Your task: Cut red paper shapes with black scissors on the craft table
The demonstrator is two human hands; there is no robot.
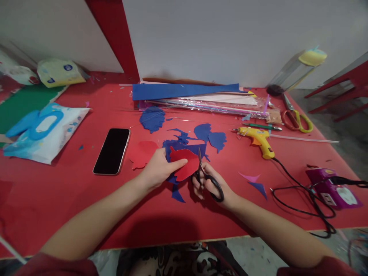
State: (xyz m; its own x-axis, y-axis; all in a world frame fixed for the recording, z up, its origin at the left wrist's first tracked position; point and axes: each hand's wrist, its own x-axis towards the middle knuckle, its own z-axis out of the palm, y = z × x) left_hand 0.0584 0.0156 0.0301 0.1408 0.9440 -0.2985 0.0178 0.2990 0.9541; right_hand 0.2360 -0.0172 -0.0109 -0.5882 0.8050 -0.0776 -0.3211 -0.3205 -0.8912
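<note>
Sleeves [57, 267] nearest us, our left hand [158, 165] pinches a red cutout [186, 168] over a blue sheet [189, 146], our right hand [217, 184] grips scissors [201, 163]: likely trimming; the next snip needs steadiness.

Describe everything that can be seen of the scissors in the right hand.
These scissors have black loop handles, apparently plastic, and slim, metal-looking blades. The right hand grips the handles and partly covers them. The tips point forward, beside the right edge of the red piece held by the left hand; the blade opening is unclear.
</note>
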